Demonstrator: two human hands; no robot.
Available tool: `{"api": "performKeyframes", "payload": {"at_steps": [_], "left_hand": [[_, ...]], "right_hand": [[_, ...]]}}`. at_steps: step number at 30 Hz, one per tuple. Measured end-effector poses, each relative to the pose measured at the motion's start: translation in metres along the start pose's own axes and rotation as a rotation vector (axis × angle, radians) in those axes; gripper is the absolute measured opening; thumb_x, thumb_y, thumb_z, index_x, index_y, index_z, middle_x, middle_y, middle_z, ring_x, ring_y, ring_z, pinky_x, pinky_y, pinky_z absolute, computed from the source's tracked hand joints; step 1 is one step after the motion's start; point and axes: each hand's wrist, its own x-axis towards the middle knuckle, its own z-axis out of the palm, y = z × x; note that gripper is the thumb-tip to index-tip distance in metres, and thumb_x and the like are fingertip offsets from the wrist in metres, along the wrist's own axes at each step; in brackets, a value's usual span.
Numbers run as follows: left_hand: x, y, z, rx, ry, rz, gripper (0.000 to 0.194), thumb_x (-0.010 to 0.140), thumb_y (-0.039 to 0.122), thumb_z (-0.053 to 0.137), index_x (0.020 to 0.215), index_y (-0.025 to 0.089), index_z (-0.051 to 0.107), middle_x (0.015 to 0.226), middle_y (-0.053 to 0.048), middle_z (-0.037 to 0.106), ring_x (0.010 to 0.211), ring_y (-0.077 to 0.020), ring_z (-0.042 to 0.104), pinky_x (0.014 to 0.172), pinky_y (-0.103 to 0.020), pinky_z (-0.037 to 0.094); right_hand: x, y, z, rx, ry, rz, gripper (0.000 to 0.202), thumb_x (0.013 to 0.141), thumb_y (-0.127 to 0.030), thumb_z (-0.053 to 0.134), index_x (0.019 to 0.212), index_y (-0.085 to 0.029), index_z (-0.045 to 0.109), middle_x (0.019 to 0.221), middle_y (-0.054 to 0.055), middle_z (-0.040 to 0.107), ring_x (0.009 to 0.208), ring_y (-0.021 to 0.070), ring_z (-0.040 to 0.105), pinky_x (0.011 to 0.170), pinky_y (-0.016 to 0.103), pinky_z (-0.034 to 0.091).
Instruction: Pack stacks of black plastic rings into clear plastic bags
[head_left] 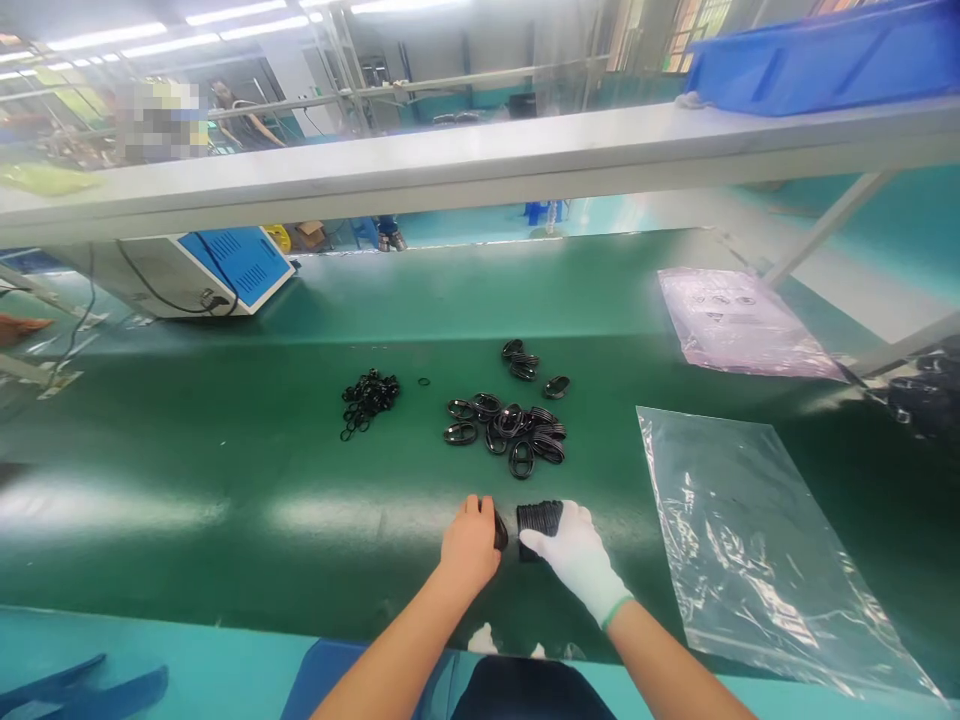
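Note:
Near the front of the green work surface [300,560], my bare left hand [471,548] is closed on a black oval ring [500,532], partly hidden by the fingers. Just to its right, my right hand [583,562], in a white glove, grips a row of black oval rings [534,530] stacked face to face. A small gap separates the two. Beyond my hands lies a loose pile of glossy black oval rings [510,422], with several more behind it. Farther left is a heap of small black rings [370,398], and one single small ring [424,381] lies apart.
A clear plastic bag [772,540] lies flat at the right, with a printed bag [739,315] behind it. A white shelf [450,165] spans the back, bearing a blue bin [825,65]. A blue-and-white machine [232,270] stands back left.

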Motion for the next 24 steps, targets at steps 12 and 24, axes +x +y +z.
{"api": "performKeyframes", "payload": {"at_steps": [12, 24], "left_hand": [[-0.004, -0.022, 0.028, -0.516, -0.007, 0.334, 0.078, 0.059, 0.005, 0.063, 0.128, 0.029, 0.036, 0.137, -0.002, 0.037, 0.126, -0.0188, 0.034, 0.107, -0.036, 0.025], [0.007, -0.031, 0.035, -0.510, -0.038, 0.399, 0.086, 0.056, 0.015, 0.071, 0.132, 0.028, 0.031, 0.136, -0.004, 0.038, 0.124, -0.0243, 0.034, 0.104, -0.042, 0.029]], "right_hand": [[0.002, 0.004, 0.002, 0.017, 0.024, 0.003, 0.059, 0.061, -0.048, 0.058, 0.108, -0.015, 0.044, 0.107, 0.013, 0.046, 0.091, 0.0257, 0.056, 0.076, 0.034, 0.042], [-0.011, -0.007, 0.025, -0.079, 0.197, 0.049, 0.102, 0.059, -0.052, 0.058, 0.137, -0.005, 0.014, 0.120, 0.020, 0.041, 0.113, 0.0332, 0.041, 0.089, 0.039, 0.036]]}}
